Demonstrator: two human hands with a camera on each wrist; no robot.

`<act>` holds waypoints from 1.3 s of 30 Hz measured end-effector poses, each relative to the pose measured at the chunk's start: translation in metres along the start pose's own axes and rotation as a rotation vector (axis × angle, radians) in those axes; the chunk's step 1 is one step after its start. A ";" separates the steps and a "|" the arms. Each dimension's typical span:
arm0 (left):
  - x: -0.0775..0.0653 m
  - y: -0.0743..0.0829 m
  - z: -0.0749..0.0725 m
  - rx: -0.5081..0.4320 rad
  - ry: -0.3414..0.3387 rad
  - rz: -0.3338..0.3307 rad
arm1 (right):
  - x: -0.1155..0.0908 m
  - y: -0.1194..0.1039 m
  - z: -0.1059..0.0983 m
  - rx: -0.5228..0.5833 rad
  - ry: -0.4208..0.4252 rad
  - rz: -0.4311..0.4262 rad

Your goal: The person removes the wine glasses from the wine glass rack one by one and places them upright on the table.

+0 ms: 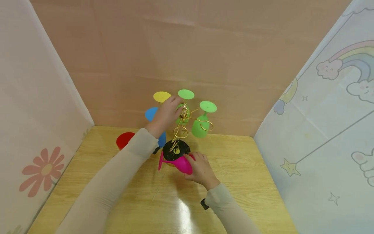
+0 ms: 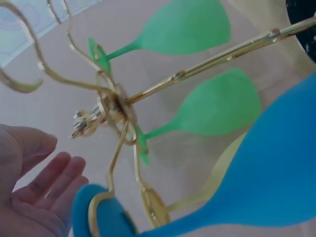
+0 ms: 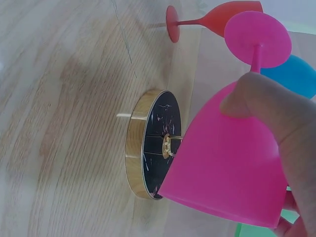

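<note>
The left hand (image 1: 167, 112) holds its fingers spread just beside the top of a gold metal rack (image 2: 163, 86), where two green plastic goblets (image 2: 185, 27), a blue goblet (image 2: 269, 180) and a yellow goblet (image 1: 162, 97) hang upside down. The right hand (image 1: 202, 169) pinches a magenta plastic goblet (image 1: 182, 165) between thumb and fingers, tilted sideways near the rack's round black base (image 3: 157, 131).

Your magenta goblet (image 1: 182, 165), tipped sideways in your right hand (image 1: 201, 169), by the round black-topped base (image 1: 183, 149) of your gold goblet rack (image 2: 153, 89), upright on the bench (image 1: 239, 185), inverted green goblets (image 2: 219, 106) hanging from it.
</note>
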State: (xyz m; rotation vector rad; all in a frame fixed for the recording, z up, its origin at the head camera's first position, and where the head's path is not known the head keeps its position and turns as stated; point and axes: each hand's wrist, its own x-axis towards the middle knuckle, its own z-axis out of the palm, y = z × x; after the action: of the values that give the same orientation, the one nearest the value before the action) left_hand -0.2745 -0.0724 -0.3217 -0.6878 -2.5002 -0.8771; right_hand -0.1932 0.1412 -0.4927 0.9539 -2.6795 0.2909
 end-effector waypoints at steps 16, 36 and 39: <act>-0.083 0.005 -0.019 0.149 0.183 0.104 | -0.001 0.003 -0.002 0.019 0.003 -0.003; -0.166 0.003 0.017 0.205 0.408 0.259 | -0.003 0.003 -0.002 0.032 0.022 -0.007; -0.173 0.002 0.028 0.199 0.369 0.275 | -0.003 0.002 0.000 0.036 0.043 -0.020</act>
State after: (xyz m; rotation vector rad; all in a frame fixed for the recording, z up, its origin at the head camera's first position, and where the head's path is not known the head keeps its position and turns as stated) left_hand -0.1408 -0.1071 -0.4297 -0.7079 -2.0702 -0.5840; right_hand -0.1918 0.1446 -0.4935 0.9735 -2.6323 0.3529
